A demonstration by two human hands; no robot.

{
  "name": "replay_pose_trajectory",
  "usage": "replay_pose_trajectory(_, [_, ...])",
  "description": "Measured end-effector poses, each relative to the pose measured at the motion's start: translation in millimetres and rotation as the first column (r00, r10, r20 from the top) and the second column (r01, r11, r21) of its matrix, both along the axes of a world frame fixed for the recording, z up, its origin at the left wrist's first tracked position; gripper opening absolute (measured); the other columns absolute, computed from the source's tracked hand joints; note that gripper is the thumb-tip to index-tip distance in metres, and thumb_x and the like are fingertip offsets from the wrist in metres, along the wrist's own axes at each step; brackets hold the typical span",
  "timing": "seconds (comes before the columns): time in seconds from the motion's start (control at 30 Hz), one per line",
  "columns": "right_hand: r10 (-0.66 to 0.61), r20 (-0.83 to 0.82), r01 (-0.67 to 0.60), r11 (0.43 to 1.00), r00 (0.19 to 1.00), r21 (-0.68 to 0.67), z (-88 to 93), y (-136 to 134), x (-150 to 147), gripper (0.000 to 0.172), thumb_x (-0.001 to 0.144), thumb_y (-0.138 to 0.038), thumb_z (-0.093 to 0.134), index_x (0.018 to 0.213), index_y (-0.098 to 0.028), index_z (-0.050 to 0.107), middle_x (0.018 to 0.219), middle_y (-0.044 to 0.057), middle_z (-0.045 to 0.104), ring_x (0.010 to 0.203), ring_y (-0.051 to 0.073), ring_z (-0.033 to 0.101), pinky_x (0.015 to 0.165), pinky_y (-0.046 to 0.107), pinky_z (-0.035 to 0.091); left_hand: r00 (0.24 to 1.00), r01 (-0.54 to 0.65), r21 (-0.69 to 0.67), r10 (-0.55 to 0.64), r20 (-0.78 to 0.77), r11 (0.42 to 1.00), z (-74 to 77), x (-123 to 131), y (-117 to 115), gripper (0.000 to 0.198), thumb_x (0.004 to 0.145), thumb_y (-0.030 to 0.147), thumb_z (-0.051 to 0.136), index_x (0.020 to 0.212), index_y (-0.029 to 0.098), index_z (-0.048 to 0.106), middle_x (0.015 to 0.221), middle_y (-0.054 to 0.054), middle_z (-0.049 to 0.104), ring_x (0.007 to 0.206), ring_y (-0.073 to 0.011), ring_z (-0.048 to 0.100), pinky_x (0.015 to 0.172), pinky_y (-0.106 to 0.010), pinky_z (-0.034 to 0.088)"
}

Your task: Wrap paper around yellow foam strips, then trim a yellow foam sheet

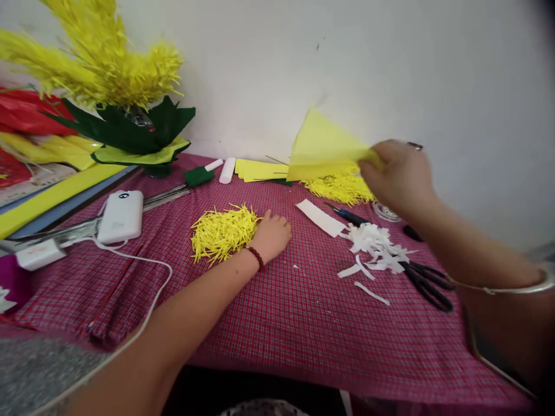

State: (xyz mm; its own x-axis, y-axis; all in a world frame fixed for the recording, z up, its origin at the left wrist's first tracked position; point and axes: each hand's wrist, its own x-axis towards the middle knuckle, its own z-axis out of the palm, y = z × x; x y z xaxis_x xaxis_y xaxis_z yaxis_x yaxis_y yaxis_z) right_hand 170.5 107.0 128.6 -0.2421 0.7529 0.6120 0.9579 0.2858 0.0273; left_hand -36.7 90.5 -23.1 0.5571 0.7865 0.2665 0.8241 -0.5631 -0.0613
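At two o'clock, right fingers (383,152) pinch a yellow sheet (323,144), likely uncut; left fingers (282,222), loose and empty, lie by cut strips (224,234).

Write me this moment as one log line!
right hand: holds yellow sheet, raised | left hand: at tablecloth, beside yellow fringe | black-handled scissors: beside white strips

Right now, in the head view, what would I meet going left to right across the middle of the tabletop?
White charger, white rectangular device, pile of yellow paper shreds, left hand, white paper strip, clump of white paper shreds, black scissor handles.
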Motion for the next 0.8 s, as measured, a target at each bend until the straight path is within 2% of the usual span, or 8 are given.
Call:
replay_pose_trajectory(0.13, [0.084,0.019,-0.082,0.993,0.996,-0.081,-36.4,-15,-6,0.021,0.088,-0.025,0.043,0.079,-0.016,0.060,0.087,0.011,0.065,0.080,0.022,0.062,0.067,0.032,0.044,0.997,-0.043,0.023,0.044,-0.060,0.999,13.7,-37,16,0.029,0.090,0.011,0.037,0.093,0.009,0.066,0.096,-0.013,0.067,0.097,-0.0226,0.058,0.104,-0.045,0.024])
replay_pose_trajectory(0.3, [0.230,0.034,-0.217,0.950,0.973,-0.224,-77.0,-55,-10,0.016,0.087,-0.018,0.045,0.082,-0.018,0.061,0.086,0.008,0.064,0.080,0.020,0.061,0.068,0.030,0.045,0.985,-0.132,0.039,0.136,-0.105,0.990,18.1,-78,17,0.026,0.088,0.012,0.041,0.089,0.007,0.066,0.093,-0.016,0.067,0.093,-0.0246,0.058,0.098,-0.046,0.027])
replay_pose_trajectory(0.4, [0.290,0.039,-0.263,0.909,0.956,-0.323,-99.2,-80,-9,0.019,0.087,-0.014,0.042,0.084,-0.016,0.061,0.086,0.008,0.063,0.080,0.021,0.061,0.070,0.030,0.046,0.978,-0.174,0.046,0.178,-0.107,0.984,20.0,-84,18,0.026,0.088,0.013,0.040,0.090,0.008,0.065,0.093,-0.016,0.067,0.092,-0.0246,0.058,0.098,-0.047,0.027])
replay_pose_trajectory(0.5, [0.314,0.029,-0.281,0.883,0.949,-0.376,-116.7,-102,-6,0.020,0.087,-0.012,0.042,0.084,-0.016,0.061,0.086,0.009,0.063,0.082,0.021,0.061,0.072,0.031,0.048,0.975,-0.200,0.065,0.205,-0.089,0.978,30.6,-79,13,0.023,0.084,0.013,0.044,0.098,0.008,0.063,0.101,-0.016,0.065,0.098,-0.0267,0.056,0.100,-0.049,0.027])
replay_pose_trajectory(0.57, [0.314,0.003,-0.289,0.877,0.949,-0.384,-124.4,-115,-4,0.019,0.087,-0.012,0.043,0.085,-0.016,0.062,0.086,0.008,0.063,0.081,0.020,0.061,0.071,0.032,0.049,0.978,-0.204,0.066,0.206,-0.031,0.977,43.6,-70,2,0.027,0.081,0.010,0.046,0.104,0.010,0.061,0.106,-0.015,0.064,0.103,-0.0275,0.055,0.099,-0.048,0.030])
replay_pose_trajectory(0.63, [0.317,-0.027,-0.302,0.870,0.948,-0.390,-129.0,-126,-3,0.019,0.087,-0.011,0.044,0.085,-0.017,0.062,0.086,0.008,0.064,0.080,0.020,0.062,0.069,0.031,0.050,0.981,-0.170,0.018,0.168,0.100,0.985,58.7,-57,-19,0.032,0.081,0.007,0.043,0.107,0.012,0.061,0.108,-0.012,0.064,0.103,-0.0252,0.056,0.096,-0.044,0.036])
replay_pose_trajectory(0.73, [0.327,-0.083,-0.332,0.853,0.941,-0.403,-132.4,-142,-3,0.020,0.087,-0.011,0.044,0.086,-0.018,0.062,0.085,0.008,0.064,0.078,0.020,0.062,0.067,0.031,0.050,0.948,0.058,-0.113,-0.020,0.317,0.992,75.1,-33,-67,0.030,0.089,0.018,0.042,0.113,0.013,0.058,0.110,-0.009,0.064,0.102,-0.0200,0.057,0.092,-0.035,0.043])
replay_pose_trajectory(0.8, [0.337,-0.136,-0.362,0.838,0.932,-0.409,-133.6,-153,-4,0.020,0.086,-0.010,0.044,0.084,-0.018,0.062,0.084,0.007,0.065,0.078,0.019,0.062,0.067,0.030,0.051,0.942,0.219,-0.154,-0.167,0.292,0.964,75.3,-15,-102,0.030,0.088,0.034,0.049,0.108,0.015,0.059,0.104,-0.007,0.065,0.097,-0.0218,0.058,0.088,-0.038,0.045])
